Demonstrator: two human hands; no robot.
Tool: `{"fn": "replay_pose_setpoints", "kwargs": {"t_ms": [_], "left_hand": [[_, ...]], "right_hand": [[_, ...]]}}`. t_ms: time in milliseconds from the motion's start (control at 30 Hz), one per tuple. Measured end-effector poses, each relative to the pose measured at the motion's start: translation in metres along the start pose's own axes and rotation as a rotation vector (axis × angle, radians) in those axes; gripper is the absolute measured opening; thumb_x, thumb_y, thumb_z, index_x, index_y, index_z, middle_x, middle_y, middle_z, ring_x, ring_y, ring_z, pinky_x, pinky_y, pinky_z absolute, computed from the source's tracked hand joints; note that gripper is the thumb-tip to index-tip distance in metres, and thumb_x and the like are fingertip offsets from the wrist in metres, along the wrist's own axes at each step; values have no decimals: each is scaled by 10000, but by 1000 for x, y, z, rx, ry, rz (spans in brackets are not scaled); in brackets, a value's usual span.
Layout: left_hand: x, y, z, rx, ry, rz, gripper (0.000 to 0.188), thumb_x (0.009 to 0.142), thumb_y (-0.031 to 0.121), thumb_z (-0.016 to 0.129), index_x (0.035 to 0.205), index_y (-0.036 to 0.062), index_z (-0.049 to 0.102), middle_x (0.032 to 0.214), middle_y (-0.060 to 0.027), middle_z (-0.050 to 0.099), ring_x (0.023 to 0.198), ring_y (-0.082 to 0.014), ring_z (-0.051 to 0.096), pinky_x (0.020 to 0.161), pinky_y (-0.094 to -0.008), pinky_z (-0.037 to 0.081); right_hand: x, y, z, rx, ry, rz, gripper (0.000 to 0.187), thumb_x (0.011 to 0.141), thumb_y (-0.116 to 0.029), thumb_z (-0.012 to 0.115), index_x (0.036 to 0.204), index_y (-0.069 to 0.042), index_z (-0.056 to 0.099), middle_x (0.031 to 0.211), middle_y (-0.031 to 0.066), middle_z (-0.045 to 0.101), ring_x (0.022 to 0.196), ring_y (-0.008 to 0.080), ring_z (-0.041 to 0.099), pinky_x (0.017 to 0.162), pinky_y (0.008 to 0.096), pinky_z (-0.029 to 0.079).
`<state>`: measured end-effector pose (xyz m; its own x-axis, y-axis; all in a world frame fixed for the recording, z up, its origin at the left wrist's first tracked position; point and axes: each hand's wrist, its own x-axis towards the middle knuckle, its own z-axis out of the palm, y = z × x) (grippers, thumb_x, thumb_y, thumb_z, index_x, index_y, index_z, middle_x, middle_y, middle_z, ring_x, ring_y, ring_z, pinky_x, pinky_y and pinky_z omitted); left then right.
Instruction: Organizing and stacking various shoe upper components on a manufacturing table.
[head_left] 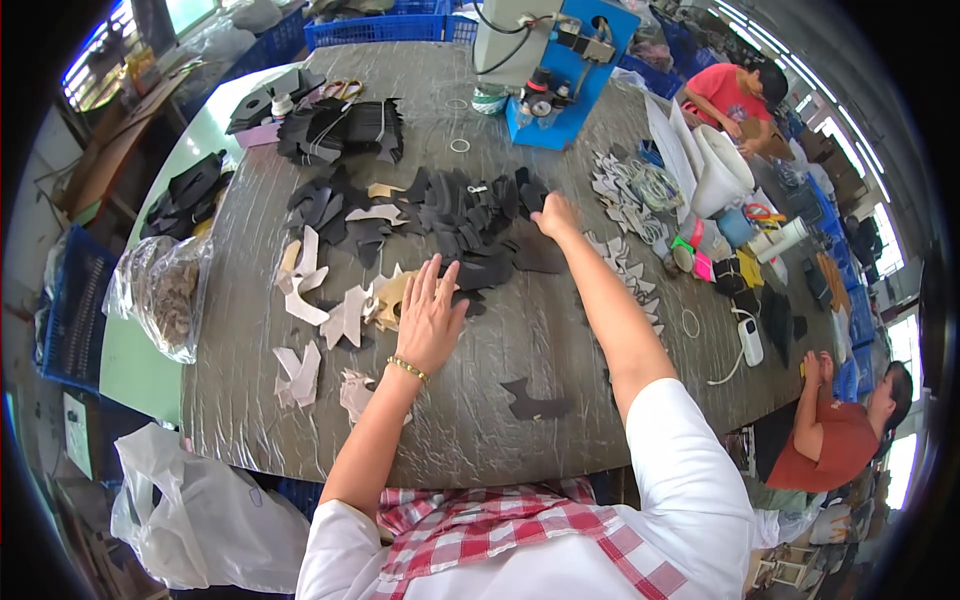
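1. Left hand (430, 315), palm down with fingers extended, near the middle of the table (470, 445); nothing is seen gripped in it. It partly covers a tan piece (388, 300); whether it touches this piece cannot be told.
2. Right hand (556, 215), farther away and to the right, fingers curled, at the right edge of a pile of dark pieces (455, 215). Whether it grips one cannot be told.
3. Pale beige pieces (345, 316), flat and irregular, scattered to the left of the left hand.
4. Single dark piece (533, 401), lying apart on the near side of the table, between the two forearms.
5. Grey pieces (622, 272), strewn in a band to the right of the right forearm.
6. Stack of black pieces (340, 130), at the far left, beyond the dark pile.
7. Blue machine (580, 75), at the far side; white bucket (722, 172), at the far right.
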<state>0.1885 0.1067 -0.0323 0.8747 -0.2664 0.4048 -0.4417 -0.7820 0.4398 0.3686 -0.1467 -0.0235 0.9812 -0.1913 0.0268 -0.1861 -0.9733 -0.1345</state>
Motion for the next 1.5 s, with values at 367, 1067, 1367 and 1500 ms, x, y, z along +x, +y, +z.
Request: {"fn": "replay_pose_setpoints", "kwargs": {"t_ms": [367, 1067, 1367, 1500], "left_hand": [[139, -32, 53, -49, 60, -286, 442, 924, 422, 500, 970, 9, 651, 915, -181, 633, 911, -384, 587, 846, -453, 440], [145, 25, 48, -219, -108, 49, 516, 613, 166, 708, 1056, 42, 474, 940, -199, 618, 879, -391, 604, 757, -443, 496], [60, 42, -5, -416, -430, 331, 648, 627, 82, 674, 1232, 55, 442, 1152, -202, 552, 1125, -372, 517, 952, -402, 433], [45, 37, -19, -379, -224, 331, 820, 649, 58, 664, 1397, 39, 328, 1381, -181, 404, 1327, -352, 347, 1096, -397, 310]], "right_hand": [[26, 34, -54, 59, -292, -685, 356, 665, -117, 782, 983, -40, 643, 1070, 119, 611, 1055, 297, 554, 856, 389, 454], [-33, 12, -47, -199, 139, -972, 498, 727, -60, 665, 1210, -53, 541, 1179, 38, 578, 1201, 229, 483, 1066, 484, 299], [-196, 18, -58, -139, -131, -714, 644, 625, -223, 818, 1149, 16, 529, 1037, 94, 583, 1032, 257, 540, 851, 392, 415], [-215, 29, -35, 129, 22, -609, 944, 628, -266, 834, 1358, 47, 325, 1301, 171, 464, 1252, 304, 422, 1026, 448, 333]]}}
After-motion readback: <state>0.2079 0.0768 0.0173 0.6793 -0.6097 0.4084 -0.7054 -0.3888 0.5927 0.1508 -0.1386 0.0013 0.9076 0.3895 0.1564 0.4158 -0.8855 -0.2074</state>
